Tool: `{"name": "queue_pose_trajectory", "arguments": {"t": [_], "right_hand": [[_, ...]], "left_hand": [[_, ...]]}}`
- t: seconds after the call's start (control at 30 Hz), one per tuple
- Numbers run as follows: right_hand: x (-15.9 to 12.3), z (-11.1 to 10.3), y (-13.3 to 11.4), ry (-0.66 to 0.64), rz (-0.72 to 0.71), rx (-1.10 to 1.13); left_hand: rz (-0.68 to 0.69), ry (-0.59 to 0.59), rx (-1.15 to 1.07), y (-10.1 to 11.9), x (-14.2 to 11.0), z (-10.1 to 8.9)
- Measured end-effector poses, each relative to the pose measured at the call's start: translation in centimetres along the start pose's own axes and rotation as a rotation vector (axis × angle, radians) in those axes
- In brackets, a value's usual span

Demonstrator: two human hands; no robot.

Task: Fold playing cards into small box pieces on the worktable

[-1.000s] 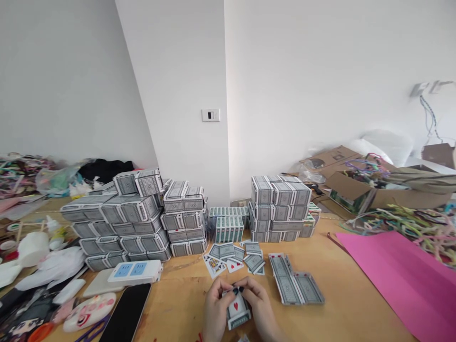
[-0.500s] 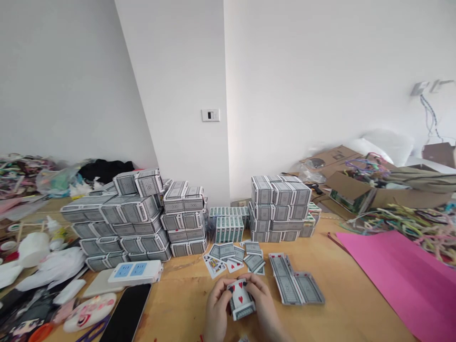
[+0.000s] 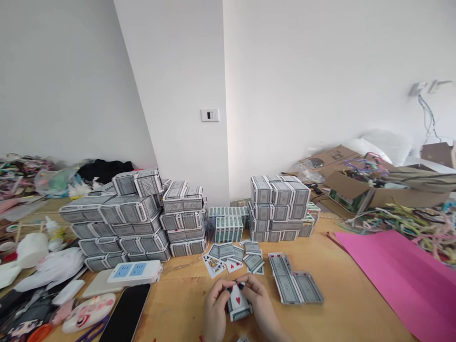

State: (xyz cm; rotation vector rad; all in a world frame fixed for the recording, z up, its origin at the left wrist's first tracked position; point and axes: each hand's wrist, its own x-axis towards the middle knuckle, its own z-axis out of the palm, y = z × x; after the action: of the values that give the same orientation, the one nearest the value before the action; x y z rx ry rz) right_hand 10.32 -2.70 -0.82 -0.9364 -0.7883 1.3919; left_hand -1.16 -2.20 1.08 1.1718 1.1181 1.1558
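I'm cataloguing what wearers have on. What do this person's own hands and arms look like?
The left hand and the right hand are ungloved. The thumbnails look dark, as if painted, though they are small here. No sleeve or watch shows; the lower edge of the picture cuts off the forearms.

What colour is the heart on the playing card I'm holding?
The heart is red, clearest in the head view.

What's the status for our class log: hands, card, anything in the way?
Left hand, right hand: both on playing card. Heart showing, patterned strip at near edge. Loose cards just beyond, not blocking.
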Motion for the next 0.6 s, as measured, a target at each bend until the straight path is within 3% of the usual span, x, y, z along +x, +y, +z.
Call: {"name": "queue_pose_trajectory", "arguments": {"t": [0.3,0.6], "right_hand": [[0.09,-0.12,-0.33,-0.060,0.009,-0.109],[-0.13,0.25,-0.80,-0.024,-0.018,-0.114]], "left_hand": [[0.058,0.008,0.047,-0.33,-0.07,-0.08],[0.103,0.035,0.083,-0.37,-0.16,0.08]]}}
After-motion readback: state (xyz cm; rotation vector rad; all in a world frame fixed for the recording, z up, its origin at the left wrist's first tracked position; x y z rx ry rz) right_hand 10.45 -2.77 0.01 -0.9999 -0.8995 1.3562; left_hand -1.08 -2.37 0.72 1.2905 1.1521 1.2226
